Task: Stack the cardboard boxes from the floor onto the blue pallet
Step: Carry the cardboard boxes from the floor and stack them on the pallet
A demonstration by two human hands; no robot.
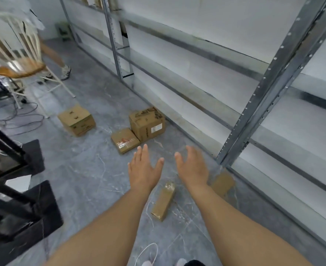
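Left hand (143,170), right hand (193,167): fingers spread, holding nothing. Narrow taped box (164,201) below between wrists; flat box (125,140), tall box (147,123) ahead.

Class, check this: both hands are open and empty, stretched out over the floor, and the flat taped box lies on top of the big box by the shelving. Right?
One mistake. The head view shows the flat taped box on the floor beside the big box, not on top. Both the left hand and right hand are open and empty.
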